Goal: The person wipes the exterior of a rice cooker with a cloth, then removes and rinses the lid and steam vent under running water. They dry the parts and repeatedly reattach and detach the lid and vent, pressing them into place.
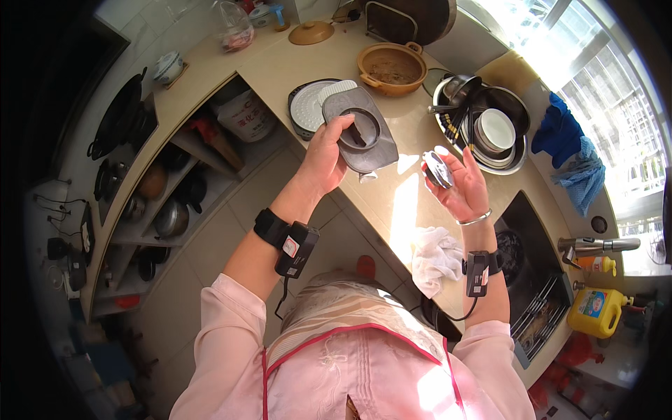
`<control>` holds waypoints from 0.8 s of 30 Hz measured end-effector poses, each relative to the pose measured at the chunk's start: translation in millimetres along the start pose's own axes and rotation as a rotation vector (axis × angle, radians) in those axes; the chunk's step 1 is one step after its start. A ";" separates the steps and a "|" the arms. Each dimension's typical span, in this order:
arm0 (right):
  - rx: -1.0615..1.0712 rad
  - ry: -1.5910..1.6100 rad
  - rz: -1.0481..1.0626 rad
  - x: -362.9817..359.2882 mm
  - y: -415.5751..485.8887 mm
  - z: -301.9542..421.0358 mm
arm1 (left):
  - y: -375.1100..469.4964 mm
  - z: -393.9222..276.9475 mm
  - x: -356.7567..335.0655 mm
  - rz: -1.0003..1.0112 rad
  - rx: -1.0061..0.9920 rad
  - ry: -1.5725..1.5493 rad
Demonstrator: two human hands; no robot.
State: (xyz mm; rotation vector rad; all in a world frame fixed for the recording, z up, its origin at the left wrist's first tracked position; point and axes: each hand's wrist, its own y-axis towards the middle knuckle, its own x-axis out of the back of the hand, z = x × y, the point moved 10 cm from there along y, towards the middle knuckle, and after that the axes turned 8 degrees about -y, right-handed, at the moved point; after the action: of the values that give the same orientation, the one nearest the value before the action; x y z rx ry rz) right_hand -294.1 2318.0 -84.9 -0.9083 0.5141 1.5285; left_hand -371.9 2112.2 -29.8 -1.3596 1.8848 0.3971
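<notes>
My left hand (329, 157) grips the near edge of a grey rectangular part (382, 137) with rounded corners and a raised round ring. Its thumb lies over the ring, where a dark slot shows. Held above the counter, the part overlaps a dark-rimmed tray (297, 119) with a white studded round plate (314, 105). A small pale spout-like piece (368, 177) pokes out under its lower edge. In my right hand (464, 184) is a small round shiny cap-like piece (437, 169), pinched at its side with the palm turned up. The two held pieces are apart.
A brown clay pot (392, 65) stands behind the tray, its lid (311, 33) farther left. At right a metal basin (512, 163) holds bowls, chopsticks and pans. A white cloth (434, 257) lies at the counter's front edge, beside the dark sink (517, 236) and faucet (593, 245).
</notes>
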 end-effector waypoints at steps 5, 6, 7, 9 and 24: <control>0.119 -0.229 0.194 -15.2 11.7 33.8 | -1.7 1.9 26.9 0.012 -0.017 -0.232; 0.163 -0.327 0.132 -3.8 14.5 41.9 | -4.2 5.9 34.8 -0.012 0.032 -0.203; 0.074 -0.567 0.045 12.0 25.5 41.0 | -2.9 2.8 33.3 0.038 0.028 -0.251; 0.340 -1.938 -0.267 21.4 50.7 52.4 | -2.4 -13.5 46.7 -0.040 -0.063 0.148; -0.276 -0.310 0.210 -186.1 162.6 -252.1 | -341.4 -260.1 319.1 -0.477 -0.592 -0.271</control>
State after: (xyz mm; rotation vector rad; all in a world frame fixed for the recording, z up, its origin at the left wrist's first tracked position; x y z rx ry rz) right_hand -394.1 1981.1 -117.8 -0.8213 0.1793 1.9260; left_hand -210.9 1602.3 -30.8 -1.9633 1.2042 0.8821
